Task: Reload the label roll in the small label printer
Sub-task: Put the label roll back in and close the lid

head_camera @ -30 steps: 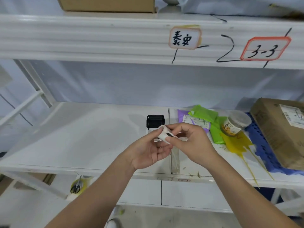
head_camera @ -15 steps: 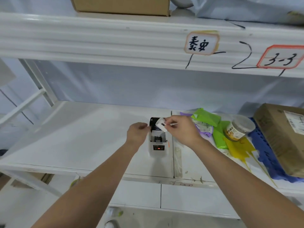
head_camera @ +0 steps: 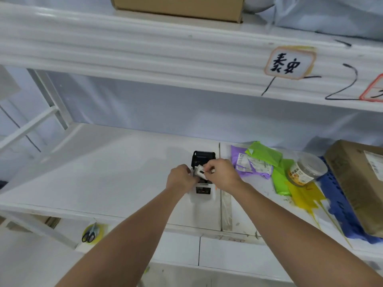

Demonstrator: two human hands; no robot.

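White label printer [head_camera: 202, 191] stands on the white shelf [head_camera: 103, 172], near centre frame, lid [head_camera: 204, 157] flipped open toward 12 o'clock, dark front panel facing 6 o'clock at the wearer; its long axis runs 6-to-12. Step in hand, by my read: seating the label roll [head_camera: 200, 171] into the open bay. Right hand [head_camera: 222, 176] pinches the roll from 3 o'clock, fingers closed on it; left hand [head_camera: 180, 179] sits at 9 o'clock against the printer body, seemingly steadying it, though whether it also touches the roll I cannot tell. Roll hovers just above or at the bay mouth, tilted; its axle looks roughly 9-to-3, unclear. Next move likely calls for lowering the roll square into the bay, free end fed toward the exit slot, then shutting the lid. Clutter at 3 o'clock: green and purple mailers [head_camera: 261, 160], jar [head_camera: 304, 171].
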